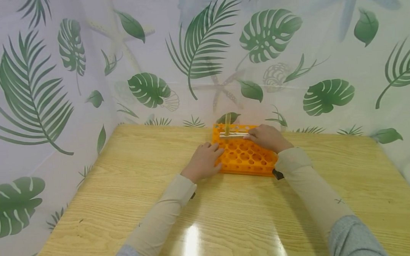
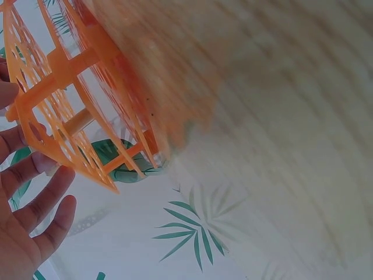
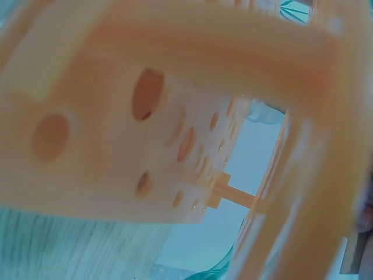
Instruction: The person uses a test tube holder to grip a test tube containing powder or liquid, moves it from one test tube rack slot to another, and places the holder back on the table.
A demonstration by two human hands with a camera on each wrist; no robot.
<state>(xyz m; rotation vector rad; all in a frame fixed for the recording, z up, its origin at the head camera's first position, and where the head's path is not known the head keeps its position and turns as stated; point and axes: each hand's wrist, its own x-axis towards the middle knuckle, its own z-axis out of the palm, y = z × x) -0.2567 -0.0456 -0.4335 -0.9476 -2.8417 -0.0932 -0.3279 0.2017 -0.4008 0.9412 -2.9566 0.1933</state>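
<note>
An orange test tube rack with rows of round holes stands on the wooden table. My left hand holds its left end, fingers at the upper edge and thumb toward the near corner; in the left wrist view, the outer fingers spread away from the frame. Over the rack's far part, my right hand pinches a pale test tube clamp. The clamp's far end is around an upright glass test tube, yellowish lower down. The tube's bottom is hidden. Blurred rack bars fill much of the right wrist view.
The wooden table reaches a leaf-patterned sheet at the back and left. A small black piece shows under the right cuff, by the rack's near right corner.
</note>
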